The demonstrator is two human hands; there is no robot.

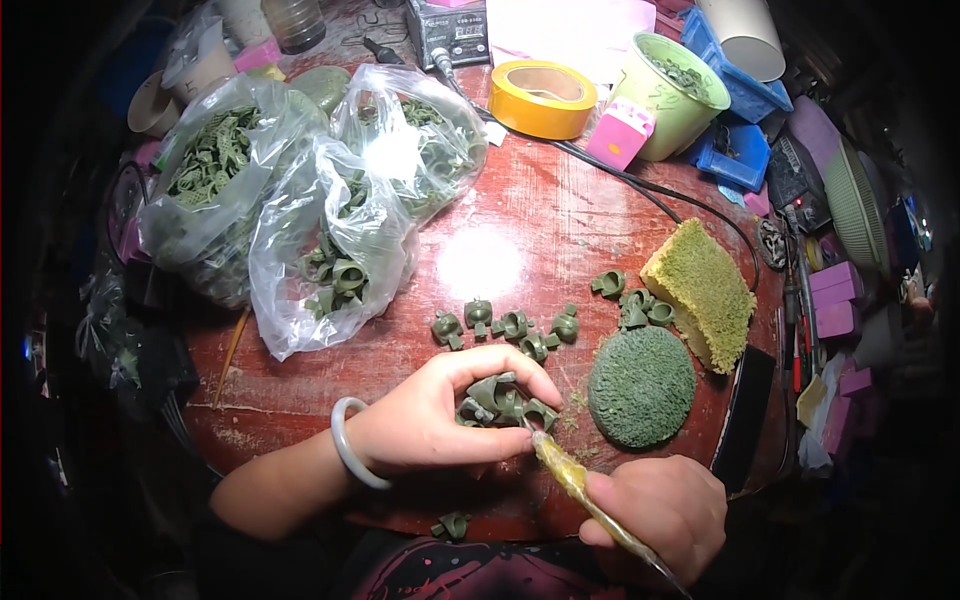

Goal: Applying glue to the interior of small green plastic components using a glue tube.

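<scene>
Nearest the person, near the front edge of the worn red wooden table (pixel 590 230), lies one loose dark green moulded piece (pixel 452 525). The right hand (pixel 658 512) pinches a slim, fine-tipped hand tool with a yellow, film-wrapped handle (pixel 567 472). The left hand (pixel 425 425), wearing a pale ring bangle (pixel 343 444), is curled, thumb and fingers gripping a cluster of dark green ring-shaped pieces with a waxy sheen (pixel 488 395); the tool's tip is at the cluster's right end, though actual contact cannot be confirmed. Judged by appearance, the pieces are light, stiff and somewhat slippery, and thin bands or narrow necks could snap or mark under pressure; the thicker bodies offer the safer hold, with fingertips kept light. To the right of the left hand sits a round, dark green textured pad (pixel 642 387); beyond the hand, similar loose green pieces (pixel 512 325) form a rough row. Farther off, a yellow-green porous sponge block (pixel 703 295) lies to the right, and clear plastic bags (pixel 285 235) of green pieces stand to the left.
</scene>
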